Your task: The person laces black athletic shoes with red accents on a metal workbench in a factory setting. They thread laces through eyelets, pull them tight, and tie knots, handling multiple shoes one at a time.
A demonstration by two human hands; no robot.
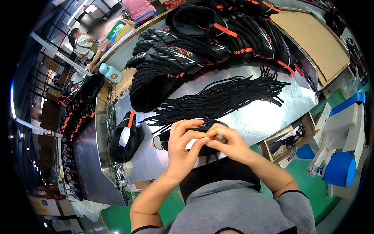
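My left hand and my right hand meet at the table's near edge, thumbs and fingertips pinched together. What the left fingers hold is hidden. A small dark rounded end pokes out of my right fist; the rest of that thing is covered. Under and behind both hands lies a black shoe upper, mostly hidden by them. Just beyond my fingers a bundle of long black laces is spread over the metal tabletop. Left of my left hand another black upper with a red tab stands as an open ring.
Rows of black, fluffy-lined uppers fill the table's far side. A light blue bottle stands at the far left. Right are a wooden drawer, brown cardboard and a white machine with blue parts. People work beyond the table.
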